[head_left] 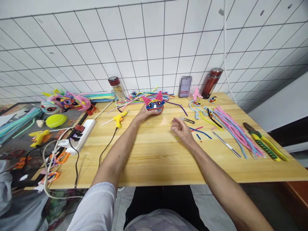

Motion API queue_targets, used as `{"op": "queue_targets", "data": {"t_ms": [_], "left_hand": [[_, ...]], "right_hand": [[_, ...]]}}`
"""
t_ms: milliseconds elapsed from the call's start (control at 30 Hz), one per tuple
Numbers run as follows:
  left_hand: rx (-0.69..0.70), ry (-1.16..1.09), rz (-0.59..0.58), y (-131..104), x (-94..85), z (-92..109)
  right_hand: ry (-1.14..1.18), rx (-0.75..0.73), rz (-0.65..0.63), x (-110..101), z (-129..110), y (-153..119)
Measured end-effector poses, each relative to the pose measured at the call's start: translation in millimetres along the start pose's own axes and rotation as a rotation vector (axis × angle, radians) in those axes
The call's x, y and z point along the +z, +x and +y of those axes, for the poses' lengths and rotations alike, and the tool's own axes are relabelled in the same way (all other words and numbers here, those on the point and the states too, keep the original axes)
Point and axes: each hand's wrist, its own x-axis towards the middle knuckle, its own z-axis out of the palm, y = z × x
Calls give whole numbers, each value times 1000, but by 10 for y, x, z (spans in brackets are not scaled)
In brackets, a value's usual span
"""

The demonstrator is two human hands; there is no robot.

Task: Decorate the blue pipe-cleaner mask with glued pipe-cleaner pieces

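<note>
My left hand [146, 113] is wrapped around a pipe-cleaner animal head [155, 105] with pink pointed ears, blue-rimmed eyes and a red lower edge. It faces me just above the far middle of the table. My right hand [182, 131] rests over the tabletop with its fingers loosely bent and slightly apart, and nothing shows in them. Just beyond those fingertips lie small thread snips [187, 120]. Beside the same hand are a blue pipe cleaner [201, 132] and short cut pieces [198, 136].
A yellow glue gun [118, 119] and a power strip [83, 136] with cables lie left. Pink and blue pipe cleaners [237, 131], a craft knife [226, 144] and pliers [264, 142] lie right. A glass bottle [117, 89], phone [185, 86] and red flask [211, 83] stand at the back.
</note>
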Motion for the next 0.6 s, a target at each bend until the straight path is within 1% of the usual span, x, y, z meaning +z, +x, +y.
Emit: {"op": "queue_targets", "data": {"t_ms": [67,133,200,267,367,467,533,600], "left_hand": [[3,28,-21,-70,17,85],[11,66,-27,-192,50,167],[2,85,-33,-364,105,234],[-27,97,-73,-565,181,281],[-65,81,-107,-861,314,319],[-104,67,-150,-1087,427,313],[-131,88,-141,-1188,471,278],[-142,114,-97,-1251,486,224]], "right_hand": [[4,-1,8,2,-3,6],[6,3,19,12,-12,9],[3,13,33,21,-25,11],[2,26,71,14,-33,16],[29,32,193,-57,-24,47],[78,30,346,-189,-5,109],[103,39,434,-286,-15,156],[120,55,482,-382,-66,194]]}}
